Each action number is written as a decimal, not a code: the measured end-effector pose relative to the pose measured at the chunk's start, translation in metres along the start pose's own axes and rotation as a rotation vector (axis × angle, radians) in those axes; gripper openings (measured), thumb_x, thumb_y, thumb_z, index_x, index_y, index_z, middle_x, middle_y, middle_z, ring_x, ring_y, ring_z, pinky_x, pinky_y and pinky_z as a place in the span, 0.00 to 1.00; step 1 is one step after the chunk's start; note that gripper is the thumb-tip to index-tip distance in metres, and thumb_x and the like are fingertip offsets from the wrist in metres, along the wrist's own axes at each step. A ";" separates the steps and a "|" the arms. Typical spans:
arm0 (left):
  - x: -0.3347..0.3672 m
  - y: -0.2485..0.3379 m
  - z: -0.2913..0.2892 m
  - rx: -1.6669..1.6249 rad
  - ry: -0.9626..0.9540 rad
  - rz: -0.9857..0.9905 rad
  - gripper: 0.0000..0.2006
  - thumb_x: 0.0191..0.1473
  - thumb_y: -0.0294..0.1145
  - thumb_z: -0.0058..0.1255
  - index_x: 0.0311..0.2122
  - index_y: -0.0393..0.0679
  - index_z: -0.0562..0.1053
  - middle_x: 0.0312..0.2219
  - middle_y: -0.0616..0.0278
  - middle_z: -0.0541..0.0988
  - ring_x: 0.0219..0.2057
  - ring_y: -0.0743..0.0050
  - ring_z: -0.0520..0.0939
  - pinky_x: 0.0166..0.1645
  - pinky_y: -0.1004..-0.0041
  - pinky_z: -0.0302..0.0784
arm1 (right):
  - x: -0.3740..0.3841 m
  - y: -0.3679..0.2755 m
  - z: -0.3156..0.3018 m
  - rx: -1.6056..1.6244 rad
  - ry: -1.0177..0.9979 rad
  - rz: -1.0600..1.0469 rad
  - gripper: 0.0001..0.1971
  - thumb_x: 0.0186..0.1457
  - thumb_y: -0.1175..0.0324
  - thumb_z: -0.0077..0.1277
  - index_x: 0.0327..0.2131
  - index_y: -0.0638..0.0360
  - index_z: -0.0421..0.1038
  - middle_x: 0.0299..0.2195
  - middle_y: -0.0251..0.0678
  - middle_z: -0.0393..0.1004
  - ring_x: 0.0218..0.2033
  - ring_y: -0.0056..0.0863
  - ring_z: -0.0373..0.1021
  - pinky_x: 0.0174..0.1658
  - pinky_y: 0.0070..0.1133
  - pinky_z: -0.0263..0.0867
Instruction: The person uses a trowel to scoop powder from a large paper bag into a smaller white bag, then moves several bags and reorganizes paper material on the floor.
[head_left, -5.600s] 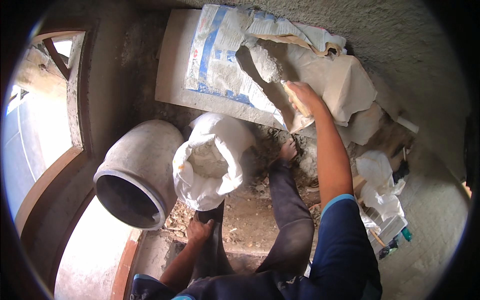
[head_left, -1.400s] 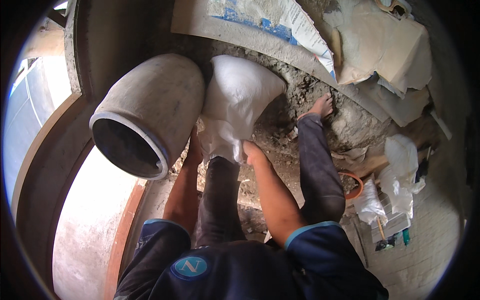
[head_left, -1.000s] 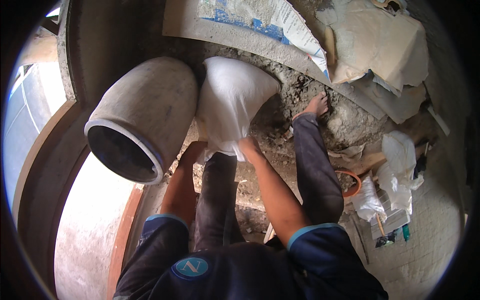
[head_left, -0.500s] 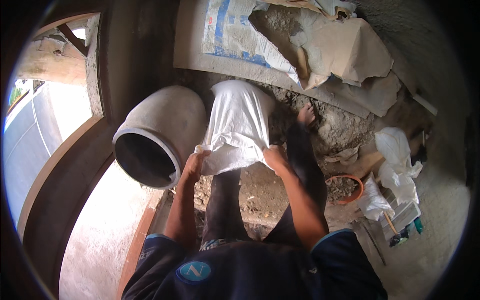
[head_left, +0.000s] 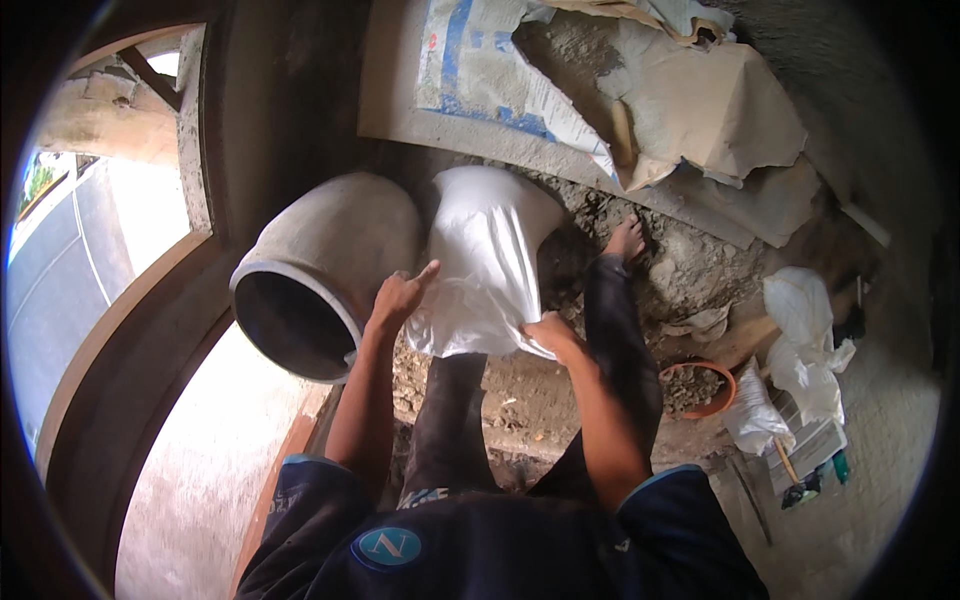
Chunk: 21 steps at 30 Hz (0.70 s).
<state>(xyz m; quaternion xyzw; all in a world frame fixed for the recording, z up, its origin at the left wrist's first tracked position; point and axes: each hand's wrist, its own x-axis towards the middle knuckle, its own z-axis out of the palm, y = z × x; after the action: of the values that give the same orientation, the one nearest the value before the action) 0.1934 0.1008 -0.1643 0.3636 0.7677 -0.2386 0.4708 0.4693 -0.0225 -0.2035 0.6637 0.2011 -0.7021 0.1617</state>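
A white sack (head_left: 485,250) with a slightly shiny surface hangs in folds in front of me, over my left leg. Its upper end is rounded and full, but what lies under or inside it is hidden. My right hand (head_left: 553,335) pinches the sack's lower right edge and pulls a fold taut. Beside the sack's left edge is my left hand (head_left: 402,296), a digit stretched out and apart from the others. It no longer grips the lower edge; whether it still touches the cloth is hard to tell.
A grey barrel-shaped vessel (head_left: 330,225) lies tipped at left, its dark mouth towards me. Torn paper sacks (head_left: 700,110) with grey powder lie on a board (head_left: 440,132) ahead. At right are an orange bowl (head_left: 715,398) of rubble and white bags (head_left: 800,310). My bare foot (head_left: 626,238) rests by rubble.
My left hand has let go of the sack's lower left corner and moved up along its side. My right hand has shifted slightly right and down, keeping its hold. The sack now hangs smoother.
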 end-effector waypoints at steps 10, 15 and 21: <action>0.100 -0.094 0.148 -0.015 -0.212 -0.110 0.22 0.55 0.50 0.45 0.36 0.38 0.77 0.29 0.50 0.80 0.35 0.56 0.81 0.40 0.62 0.74 | -0.008 -0.012 0.004 -0.064 0.019 -0.036 0.28 0.56 0.49 0.46 0.46 0.70 0.71 0.48 0.57 0.70 0.52 0.45 0.68 0.53 0.32 0.63; 0.058 -0.113 0.115 0.474 -0.195 0.589 0.15 0.57 0.38 0.40 0.34 0.38 0.75 0.27 0.47 0.79 0.32 0.52 0.82 0.38 0.57 0.75 | -0.032 -0.008 -0.016 -0.041 0.050 -0.179 0.31 0.58 0.46 0.44 0.49 0.69 0.69 0.46 0.57 0.72 0.49 0.43 0.70 0.49 0.33 0.65; -0.036 -0.055 0.044 0.473 -0.293 0.743 0.13 0.59 0.32 0.37 0.37 0.37 0.74 0.30 0.44 0.79 0.32 0.46 0.81 0.37 0.54 0.74 | -0.073 -0.003 -0.035 -0.089 0.235 -0.080 0.40 0.49 0.29 0.42 0.48 0.57 0.72 0.43 0.62 0.72 0.47 0.52 0.70 0.49 0.35 0.66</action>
<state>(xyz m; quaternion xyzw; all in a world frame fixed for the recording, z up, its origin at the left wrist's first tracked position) 0.1850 0.0227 -0.1501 0.6738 0.4354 -0.2711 0.5319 0.5032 -0.0054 -0.1322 0.7251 0.2758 -0.6157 0.1383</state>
